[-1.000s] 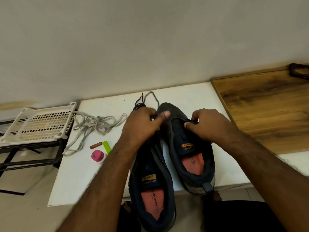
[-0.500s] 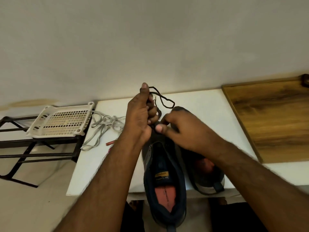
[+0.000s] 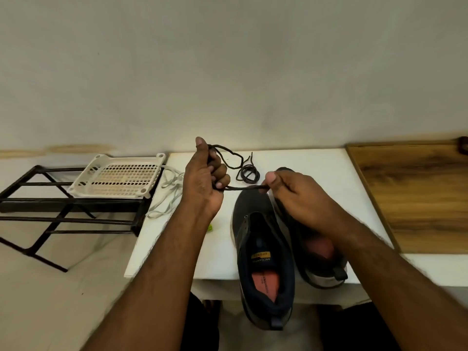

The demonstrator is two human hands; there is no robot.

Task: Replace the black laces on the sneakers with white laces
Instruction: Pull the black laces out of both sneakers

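Black lace (image 3: 243, 188): stretched taut between left hand (image 3: 202, 181), fingers curled round it, and right hand (image 3: 291, 196), thumb and forefinger pinching its other end; probably tensioned for coiling after removal. Slack tail looped on the tabletop beyond.

Sneakers: near shoe (image 3: 263, 254) with eyelets bare, heel overhanging the table edge; second shoe (image 3: 319, 257) just beside it, partly hidden under the right forearm, lacing not visible.

White laces (image 3: 167, 198): loose tangle at the left table edge, untouched, well apart from both hands.

White table (image 3: 316, 168); wooden board (image 3: 417, 196) at right; perforated white tray (image 3: 121, 178) on black metal rack (image 3: 50, 211) at left; plain wall behind.
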